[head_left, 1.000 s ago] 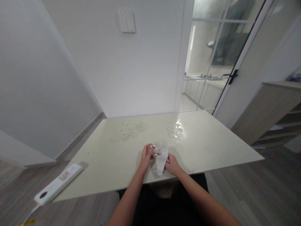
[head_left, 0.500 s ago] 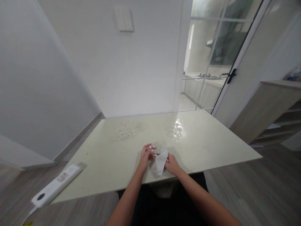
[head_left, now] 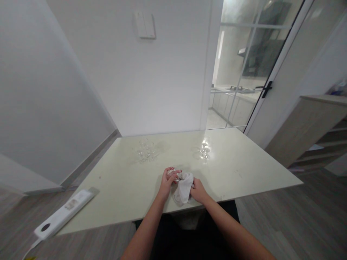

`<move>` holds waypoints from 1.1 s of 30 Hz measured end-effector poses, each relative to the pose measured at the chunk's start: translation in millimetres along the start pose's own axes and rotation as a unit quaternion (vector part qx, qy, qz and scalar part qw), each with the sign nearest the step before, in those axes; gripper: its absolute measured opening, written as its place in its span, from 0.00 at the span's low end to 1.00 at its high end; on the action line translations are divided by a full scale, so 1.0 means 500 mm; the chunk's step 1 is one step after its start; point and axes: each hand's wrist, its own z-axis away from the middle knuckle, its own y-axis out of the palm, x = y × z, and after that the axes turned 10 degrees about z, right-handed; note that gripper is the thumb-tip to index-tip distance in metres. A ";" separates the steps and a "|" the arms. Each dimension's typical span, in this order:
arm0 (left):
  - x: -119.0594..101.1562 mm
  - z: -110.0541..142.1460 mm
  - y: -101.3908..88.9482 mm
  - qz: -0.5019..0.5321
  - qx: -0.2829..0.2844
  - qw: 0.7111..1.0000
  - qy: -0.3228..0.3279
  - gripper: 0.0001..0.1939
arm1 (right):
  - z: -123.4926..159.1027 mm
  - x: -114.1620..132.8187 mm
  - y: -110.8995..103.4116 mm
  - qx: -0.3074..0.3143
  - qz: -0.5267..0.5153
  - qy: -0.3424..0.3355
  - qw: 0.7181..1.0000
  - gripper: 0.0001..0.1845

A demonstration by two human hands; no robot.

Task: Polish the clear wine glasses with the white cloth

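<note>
White wall (head_left: 173, 79) is seen across the back, and below it a long, glossy cream worktop (head_left: 121, 195) is spread before the person. On the right, beyond the far edge, a glazed door (head_left: 252, 47) is fitted with a black handle (head_left: 267, 89), and a wooden shelf unit (head_left: 295, 126) is placed beside it. Across the worktop's near left corner a white power strip (head_left: 65, 215) is laid at a slant. Two groups of clear glassware are stood farther back, one on the left (head_left: 146, 150) and one on the right (head_left: 205, 150); since the earlier frames neither has been moved on the worktop, and their exact count cannot be made out. Near the front edge, between and nearer than both groups, the two hands are brought close together. By the right hand (head_left: 198, 189), closed on its edge, a white cloth (head_left: 185, 187) is gripped; its upper part has been shifted slightly leftward compared with a second ago. By the curled fingers of the left hand (head_left: 167, 180) a small clear glass (head_left: 172, 173) is gripped, tilted; less of it is now shown between hand and cloth than before.
</note>
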 end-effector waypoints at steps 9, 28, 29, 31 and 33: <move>-0.010 -0.007 -0.003 0.098 -0.044 0.994 0.032 0.23 | -0.003 -0.001 0.002 -0.047 -0.017 -0.008 0.999 0.28; -0.014 0.008 0.007 0.077 0.000 0.997 -0.030 0.26 | -0.019 -0.021 -0.012 -0.129 -0.104 0.084 0.983 0.13; -0.014 0.009 0.008 0.073 0.004 0.997 -0.031 0.27 | -0.020 -0.022 -0.012 -0.133 -0.107 0.087 0.982 0.13; -0.015 0.011 0.010 0.069 0.005 0.997 -0.026 0.27 | -0.020 -0.026 -0.013 -0.138 -0.108 0.092 0.980 0.13; -0.016 0.011 0.011 0.072 -0.002 0.997 -0.018 0.28 | -0.020 -0.032 -0.013 -0.135 -0.106 0.096 0.980 0.13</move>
